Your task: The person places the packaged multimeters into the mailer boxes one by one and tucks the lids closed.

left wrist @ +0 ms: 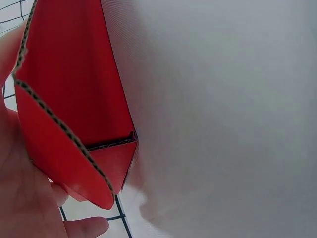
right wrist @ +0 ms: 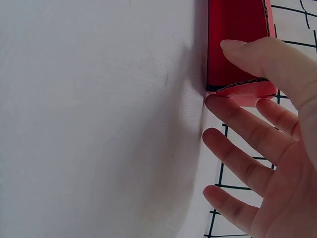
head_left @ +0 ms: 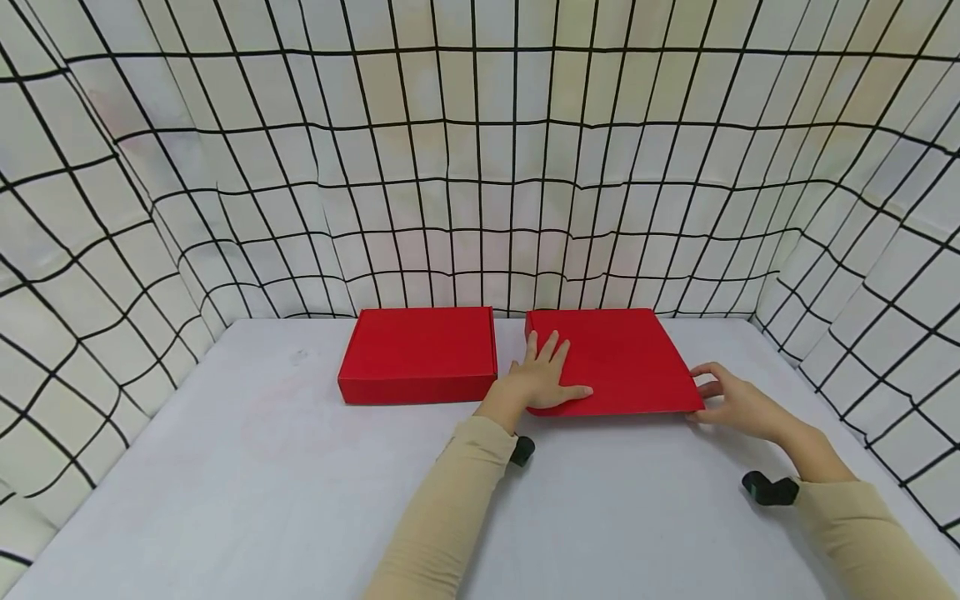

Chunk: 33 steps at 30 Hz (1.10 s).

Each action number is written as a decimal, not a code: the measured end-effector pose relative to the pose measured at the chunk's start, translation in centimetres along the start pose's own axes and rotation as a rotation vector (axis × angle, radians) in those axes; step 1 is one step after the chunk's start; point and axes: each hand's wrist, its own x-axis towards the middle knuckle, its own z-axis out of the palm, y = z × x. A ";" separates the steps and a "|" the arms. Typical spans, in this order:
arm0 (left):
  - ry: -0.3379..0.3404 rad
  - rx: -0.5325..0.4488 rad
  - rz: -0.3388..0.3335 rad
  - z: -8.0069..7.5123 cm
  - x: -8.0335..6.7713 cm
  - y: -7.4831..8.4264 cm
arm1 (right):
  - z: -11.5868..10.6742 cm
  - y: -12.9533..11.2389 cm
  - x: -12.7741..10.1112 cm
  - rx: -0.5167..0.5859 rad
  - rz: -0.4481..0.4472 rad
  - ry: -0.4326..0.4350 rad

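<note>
A red cardboard box (head_left: 618, 354) lies at the back right of the table, its front side open. Brown corrugated edges frame its red inside (left wrist: 74, 74) in the left wrist view. My left hand (head_left: 542, 382) rests on the left part of its top with fingers spread. At the front right corner is my right hand (head_left: 738, 404), its fingers beside the box. In the right wrist view, the thumb reaches across the open front and the other fingers extend apart beside a side flap (right wrist: 247, 90). Firm contact there cannot be made out.
Left of that box lies a second red box (head_left: 420, 354), its lid down, a narrow gap between them. A white cloth covers the table (head_left: 300, 483). White walls with a black grid (head_left: 480, 167) enclose the back and both sides.
</note>
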 end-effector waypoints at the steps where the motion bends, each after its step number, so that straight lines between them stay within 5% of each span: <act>1: 0.000 0.001 -0.001 0.0 0.0 0.0 | 0.0 0.0 0.0 0.003 0.000 -0.001; 12: -0.049 0.013 -0.021 0.3 0.7 0.0 | -0.2 0.1 -0.3 0.079 -0.027 -0.028; 33: -0.034 0.019 -0.011 0.4 0.8 -0.4 | 0.5 -1.5 2.7 -0.134 0.003 -0.032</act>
